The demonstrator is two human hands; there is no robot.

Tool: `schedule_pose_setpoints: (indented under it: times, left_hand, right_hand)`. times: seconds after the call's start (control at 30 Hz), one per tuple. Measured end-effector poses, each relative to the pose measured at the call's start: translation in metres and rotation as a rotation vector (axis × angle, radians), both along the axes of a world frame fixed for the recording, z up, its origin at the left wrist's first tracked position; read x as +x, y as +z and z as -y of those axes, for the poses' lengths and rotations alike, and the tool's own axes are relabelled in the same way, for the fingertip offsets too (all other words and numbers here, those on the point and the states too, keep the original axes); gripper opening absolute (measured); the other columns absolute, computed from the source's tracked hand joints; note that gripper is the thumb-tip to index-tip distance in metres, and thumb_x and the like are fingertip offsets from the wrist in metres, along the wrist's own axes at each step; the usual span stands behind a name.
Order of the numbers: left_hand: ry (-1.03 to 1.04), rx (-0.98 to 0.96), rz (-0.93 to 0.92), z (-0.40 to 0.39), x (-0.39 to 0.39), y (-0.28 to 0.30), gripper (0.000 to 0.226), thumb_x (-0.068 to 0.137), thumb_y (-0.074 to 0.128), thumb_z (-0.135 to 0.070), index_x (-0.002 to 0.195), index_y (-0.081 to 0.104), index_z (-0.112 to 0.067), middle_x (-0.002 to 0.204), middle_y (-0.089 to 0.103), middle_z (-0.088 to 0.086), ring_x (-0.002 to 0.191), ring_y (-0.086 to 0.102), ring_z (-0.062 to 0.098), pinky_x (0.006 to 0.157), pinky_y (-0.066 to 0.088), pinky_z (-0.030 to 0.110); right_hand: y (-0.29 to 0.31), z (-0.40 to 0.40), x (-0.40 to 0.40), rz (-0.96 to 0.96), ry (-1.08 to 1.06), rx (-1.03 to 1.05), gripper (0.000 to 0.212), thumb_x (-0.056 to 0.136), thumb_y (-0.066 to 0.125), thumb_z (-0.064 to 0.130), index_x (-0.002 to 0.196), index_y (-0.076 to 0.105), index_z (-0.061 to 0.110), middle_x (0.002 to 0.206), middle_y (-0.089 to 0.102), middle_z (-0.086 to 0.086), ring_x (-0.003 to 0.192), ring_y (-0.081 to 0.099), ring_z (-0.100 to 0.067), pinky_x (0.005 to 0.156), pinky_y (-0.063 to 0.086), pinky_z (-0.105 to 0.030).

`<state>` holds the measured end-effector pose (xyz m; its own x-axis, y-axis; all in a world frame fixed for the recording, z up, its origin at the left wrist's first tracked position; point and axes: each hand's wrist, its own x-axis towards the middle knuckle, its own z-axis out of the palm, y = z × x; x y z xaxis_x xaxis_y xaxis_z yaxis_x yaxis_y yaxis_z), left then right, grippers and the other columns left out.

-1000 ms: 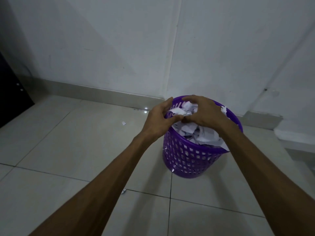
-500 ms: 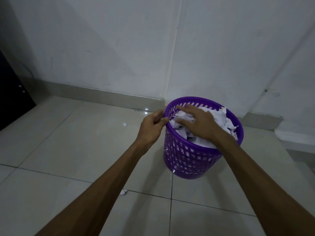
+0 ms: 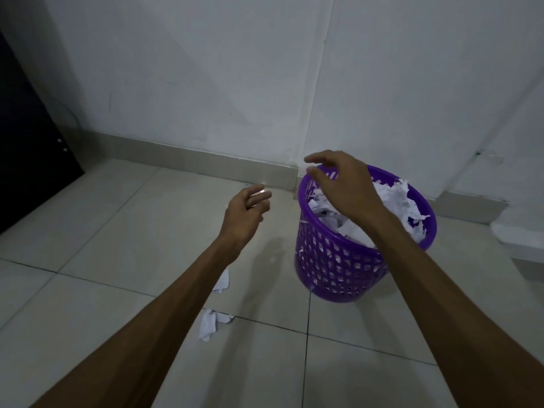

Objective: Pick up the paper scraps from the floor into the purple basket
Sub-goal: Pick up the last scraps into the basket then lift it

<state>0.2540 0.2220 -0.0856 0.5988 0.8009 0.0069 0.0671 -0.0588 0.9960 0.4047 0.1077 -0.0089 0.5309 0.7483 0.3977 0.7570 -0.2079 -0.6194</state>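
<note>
Both hands (image 3: 244,216) (image 3: 344,187) now off purple basket (image 3: 338,266); scraps (image 3: 210,322) beside it.

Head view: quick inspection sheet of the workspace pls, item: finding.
Surface: pale tiled floor with dark grout lines, dimly lit.
Job's things: purple basket upright near the wall corner, heaped with paper scraps; loose scraps on the floor at and, beside the left forearm.
Clutter: nothing seen beyond the loose scraps.
Grippers: left hand empty, fingers loosely curled, over bare floor; right hand open, above the basket rim, holding nothing.
Cables: nothing seen.
Surroundings: white walls meeting in a corner, grey skirting, dark panel at the left edge.
</note>
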Motion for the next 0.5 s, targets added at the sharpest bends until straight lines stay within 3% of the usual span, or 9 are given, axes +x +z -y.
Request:
schedule_pose_setpoints:
  times: [0.17, 0.33, 0.5]
  left_hand:
    - [0.069, -0.017, -0.055, -0.033, -0.036, -0.02, 0.031, 0.098, 0.054, -0.011, 0.127, 0.056, -0.02, 0.119, 0.068, -0.005, 0.104, 0.066, 0.015, 0.09, 0.054, 0.034]
    - [0.17, -0.063, -0.159, -0.064, -0.063, -0.057, 0.031, 0.097, 0.053, -0.009, 0.126, 0.058, -0.019, 0.116, 0.068, -0.005, 0.103, 0.065, 0.015, 0.085, 0.054, 0.031]
    - [0.249, -0.108, -0.251, -0.084, -0.085, -0.102, 0.028, 0.096, 0.057, -0.013, 0.124, 0.061, -0.017, 0.117, 0.067, -0.002, 0.107, 0.063, 0.015, 0.095, 0.052, 0.036]
  right_hand:
    - [-0.006, -0.036, -0.039, 0.042, 0.171, 0.033, 0.023, 0.096, 0.061, 0.026, 0.117, 0.068, 0.02, 0.12, 0.065, 0.005, 0.103, 0.055, -0.005, 0.082, 0.037, -0.004]
    - [-0.065, -0.07, -0.061, -0.036, 0.297, -0.117, 0.023, 0.095, 0.063, 0.026, 0.116, 0.07, 0.022, 0.118, 0.067, 0.004, 0.1, 0.06, -0.01, 0.087, 0.043, -0.021]
    - [-0.158, -0.079, -0.064, -0.35, 0.258, -0.425, 0.045, 0.097, 0.06, 0.032, 0.14, 0.052, 0.019, 0.146, 0.05, 0.001, 0.133, 0.048, -0.017, 0.098, 0.033, -0.016]
